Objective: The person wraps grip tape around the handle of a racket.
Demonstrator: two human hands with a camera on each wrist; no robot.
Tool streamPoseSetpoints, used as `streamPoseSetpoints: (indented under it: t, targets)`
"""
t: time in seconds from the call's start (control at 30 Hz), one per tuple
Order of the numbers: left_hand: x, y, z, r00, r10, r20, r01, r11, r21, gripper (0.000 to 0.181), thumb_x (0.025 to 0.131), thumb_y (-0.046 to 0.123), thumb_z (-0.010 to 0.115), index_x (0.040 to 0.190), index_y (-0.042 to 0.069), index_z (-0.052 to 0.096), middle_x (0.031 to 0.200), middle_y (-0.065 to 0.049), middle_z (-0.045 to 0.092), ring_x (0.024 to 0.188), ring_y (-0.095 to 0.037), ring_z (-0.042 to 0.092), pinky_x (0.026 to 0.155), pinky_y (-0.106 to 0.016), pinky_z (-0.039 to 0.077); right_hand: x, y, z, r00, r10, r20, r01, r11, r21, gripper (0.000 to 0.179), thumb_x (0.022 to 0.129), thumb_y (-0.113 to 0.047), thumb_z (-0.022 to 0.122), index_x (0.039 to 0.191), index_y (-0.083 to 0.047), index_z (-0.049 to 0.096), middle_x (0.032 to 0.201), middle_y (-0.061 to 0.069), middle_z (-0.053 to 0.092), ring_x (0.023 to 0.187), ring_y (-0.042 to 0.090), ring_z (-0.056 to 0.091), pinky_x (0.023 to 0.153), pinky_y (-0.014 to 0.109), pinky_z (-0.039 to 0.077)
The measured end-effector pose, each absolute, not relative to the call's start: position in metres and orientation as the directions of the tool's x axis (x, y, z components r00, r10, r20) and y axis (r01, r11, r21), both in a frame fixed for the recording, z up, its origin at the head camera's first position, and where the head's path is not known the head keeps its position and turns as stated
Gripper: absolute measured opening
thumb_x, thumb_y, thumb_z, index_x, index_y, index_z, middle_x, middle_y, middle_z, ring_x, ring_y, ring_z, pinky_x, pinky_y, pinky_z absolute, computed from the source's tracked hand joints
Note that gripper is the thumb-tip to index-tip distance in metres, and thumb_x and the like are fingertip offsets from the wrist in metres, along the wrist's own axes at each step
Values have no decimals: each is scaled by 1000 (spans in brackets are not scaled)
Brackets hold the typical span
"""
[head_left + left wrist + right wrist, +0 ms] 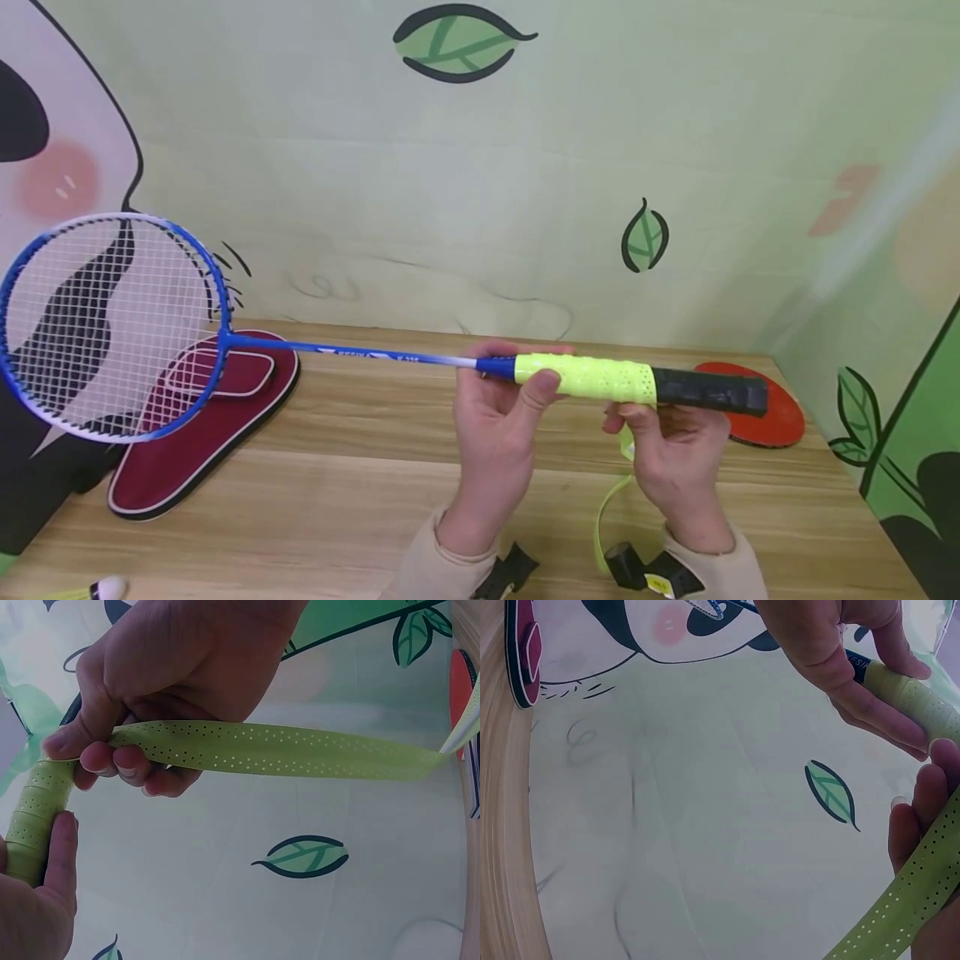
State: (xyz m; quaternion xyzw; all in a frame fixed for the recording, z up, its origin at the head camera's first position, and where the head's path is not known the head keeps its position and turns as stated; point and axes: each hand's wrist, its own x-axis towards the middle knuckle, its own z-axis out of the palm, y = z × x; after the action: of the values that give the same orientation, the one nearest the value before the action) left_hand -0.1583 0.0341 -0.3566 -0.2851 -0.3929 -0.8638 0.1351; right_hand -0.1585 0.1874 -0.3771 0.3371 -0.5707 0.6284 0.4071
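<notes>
A blue and white badminton racket (281,345) is held sideways above the table, its strung head to the left. Yellow-green perforated grip tape (592,377) is wound around the handle's inner part, while the butt end (708,390) shows black. My left hand (495,429) grips the handle near the blue cone, thumb over the wrapped tape. At the edge of the winding, my right hand (678,454) pinches the tape between thumb and fingers. From those fingers a loose strip of tape (285,751) stretches away in the left wrist view; in the head view it hangs down toward the table.
A maroon paddle case (187,467) with white piping lies on the wooden table (360,500) at the left, behind the racket head. A red table tennis paddle (776,412) lies at the back right. A shuttlecock (112,587) sits at the front left edge of view.
</notes>
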Motion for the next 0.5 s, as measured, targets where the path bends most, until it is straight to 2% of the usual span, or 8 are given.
streamPoseSetpoints:
  t: [0.1, 0.17, 0.3, 0.37, 0.4, 0.5]
  targets:
    - [-158, 34, -357, -803, -19, 596, 464, -649, 604, 40, 92, 18, 68, 114, 5, 38, 106, -22, 66, 94, -21, 65, 81, -30, 58, -160, 187, -377, -433, 119, 894, -901, -14, -434, 30, 87, -8, 73, 92, 18, 61, 69, 10, 68, 57, 10, 65, 55, 16, 54]
    - [-158, 33, -357, -805, -24, 592, 464, -647, 605, 39, 91, 19, 68, 114, 6, 39, 106, -23, 66, 94, -21, 66, 81, -31, 59, -161, 187, -377, -428, 108, 897, -903, -9, -430, 29, 87, -8, 72, 91, 18, 61, 68, 10, 68, 58, 11, 64, 53, 15, 52]
    - [-158, 33, -356, -813, -32, 582, 461, -645, 609, 39, 91, 20, 69, 113, 7, 40, 106, -34, 60, 94, -22, 66, 82, -33, 59, -161, 189, -377, -433, 78, 898, -900, 16, -435, 29, 88, -9, 71, 93, 17, 61, 69, 9, 68, 62, 11, 65, 54, 16, 49]
    - [-158, 33, -356, -818, -36, 573, 457, -646, 612, 39, 90, 21, 69, 112, 7, 40, 106, -33, 61, 94, -21, 66, 81, -33, 59, -161, 190, -377, -438, 68, 896, -897, 26, -440, 28, 89, -9, 71, 94, 17, 62, 70, 9, 69, 64, 11, 66, 58, 16, 50]
    - [-158, 33, -356, -819, -38, 572, 457, -647, 611, 39, 90, 21, 69, 112, 6, 40, 106, -34, 60, 93, -21, 66, 81, -33, 59, -161, 190, -377, -439, 66, 896, -897, 29, -442, 28, 89, -9, 71, 94, 17, 62, 71, 9, 69, 65, 11, 66, 60, 16, 51]
    - [-158, 33, -356, -820, -44, 570, 460, -644, 612, 46, 90, 20, 70, 111, -4, 37, 104, -26, 64, 91, -20, 66, 79, -33, 60, -161, 190, -378, -440, 75, 895, -896, 34, -443, 28, 88, -8, 71, 95, 17, 61, 75, 8, 71, 67, 11, 67, 65, 17, 55]
